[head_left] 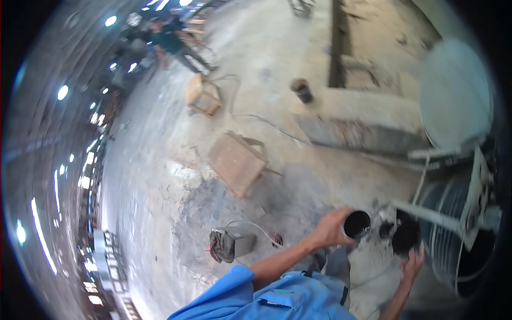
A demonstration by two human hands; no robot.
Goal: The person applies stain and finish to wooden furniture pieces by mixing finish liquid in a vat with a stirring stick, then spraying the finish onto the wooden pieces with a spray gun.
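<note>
My left hand (pixel 332 229) is wrapped round the side of a metal can (pixel 356 224) with a pale rim and a dark inside, its mouth facing the camera. To the right, my right hand (pixel 413 262) has its fingers at the lower edge of a dark, round piece (pixel 406 238); whether it is a second can is too blurred to tell. The two pieces are held apart, beside a machine with a ribbed grey drum (pixel 445 213).
A large pale disc (pixel 456 96) stands at the upper right. A wooden stool (pixel 237 162), a wooden box (pixel 203 96), a rusty can (pixel 302 90) and a grey bin (pixel 234 243) stand on the dusty floor. A cable runs across it. Another person (pixel 173 42) stands far off.
</note>
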